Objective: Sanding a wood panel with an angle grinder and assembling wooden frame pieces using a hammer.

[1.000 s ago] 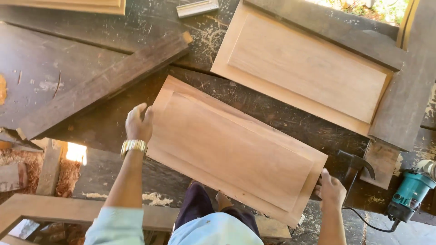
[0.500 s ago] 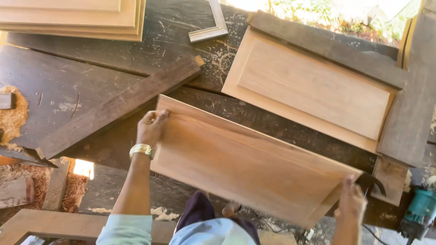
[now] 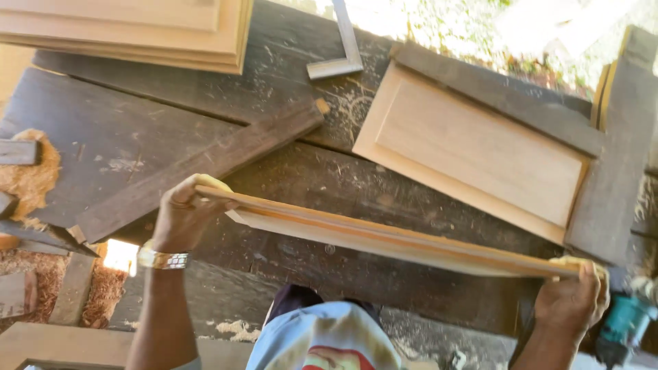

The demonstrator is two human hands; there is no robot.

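Dark plank worktop (image 3: pixel 123 144) was dusted with sawdust; shavings pile (image 3: pixel 31 178) lay at its edge; sunlit ground (image 3: pixel 480 27) showed beyond.

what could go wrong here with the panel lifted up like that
The wooden door panel is tipped on edge, held only at its two ends by the left hand and right hand; a slip could drop it onto the dark workbench and dent an edge. Swinging it could knock the second panel lying beside it. The teal power tool sits close to the right hand and could be bumped.
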